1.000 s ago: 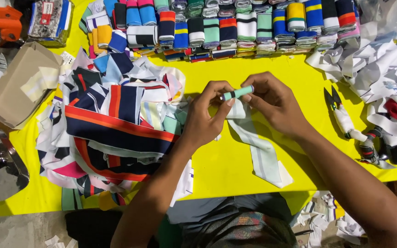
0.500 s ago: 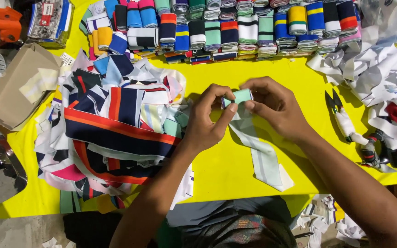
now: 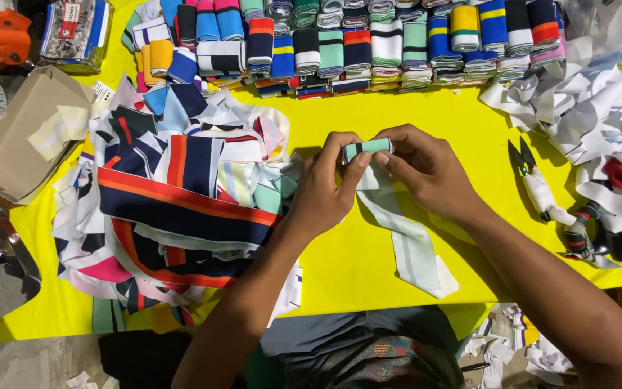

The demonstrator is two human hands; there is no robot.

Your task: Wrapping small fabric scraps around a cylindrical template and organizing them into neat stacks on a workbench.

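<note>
Head view, centre frame: left hand (image 3: 329,191) and right hand (image 3: 426,169) each pinch the mint fabric roll (image 3: 367,148); a slackened grip could unwind its trailing strip (image 3: 404,238) across the yellow worktop (image 3: 340,266).

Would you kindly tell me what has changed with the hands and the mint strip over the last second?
Both hands, left hand and right hand, have kept hold of the mint striped strip and rolled more of it up: the roll at their fingertips looks tighter and the loose tail a little shorter. The fabric pile, the row of rolls, the snips and the yellow table stayed put.
</note>
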